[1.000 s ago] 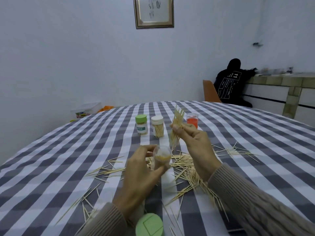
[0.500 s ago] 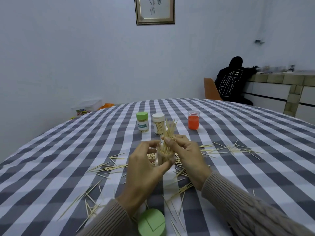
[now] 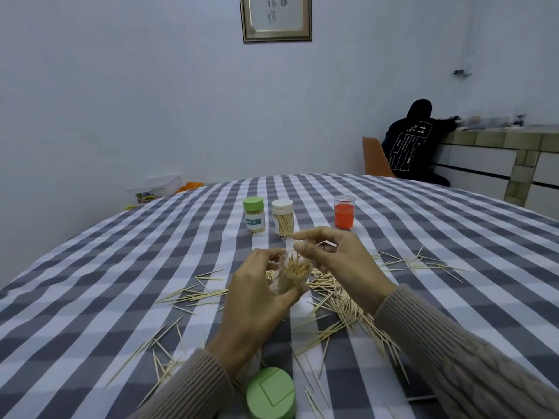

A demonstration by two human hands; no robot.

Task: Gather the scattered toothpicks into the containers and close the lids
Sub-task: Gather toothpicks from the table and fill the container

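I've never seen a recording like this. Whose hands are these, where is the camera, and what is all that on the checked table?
There is no machine here: a person wears a wide-angle camera on the head, looking forward and down, so you see their own two hands. The left hand grips a clear container packed with toothpicks. The right hand hovers just above its open top, fingers curled; whether it pinches anything is hard to tell. Loose toothpicks lie scattered over the checked tablecloth. Farther back stand a green-lidded jar, a white-lidded jar and a small cup with red-orange inside. A green lid lies at the near edge.
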